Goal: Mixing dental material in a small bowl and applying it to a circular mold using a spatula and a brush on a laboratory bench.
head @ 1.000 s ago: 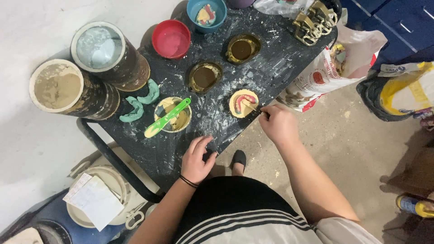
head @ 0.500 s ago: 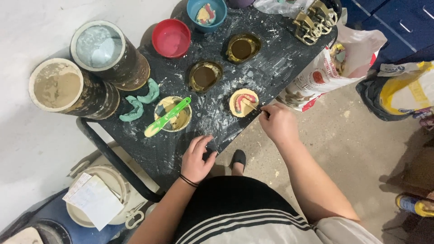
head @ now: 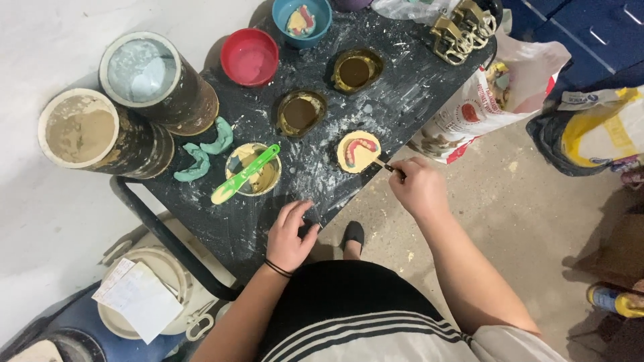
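My right hand [head: 419, 189] grips a thin metal tool [head: 388, 167] whose tip touches a round flask [head: 358, 152] filled with tan plaster around a pink denture. My left hand [head: 290, 233] rests flat on the near edge of the black, plaster-dusted table [head: 315, 181], fingers spread, holding nothing. A black band circles that wrist. To the left of the flask stands a brass bowl [head: 253, 169] with a green spatula [head: 244, 174] lying across it.
Two more brass flasks [head: 300, 112] [head: 355, 70], a red bowl [head: 249, 57] and a blue bowl [head: 302, 19] sit farther back. Two tall plaster-filled cans [head: 87, 131] [head: 144, 70] and green impression trays [head: 204, 153] stand left. Bags [head: 493, 100] lie on the floor to the right.
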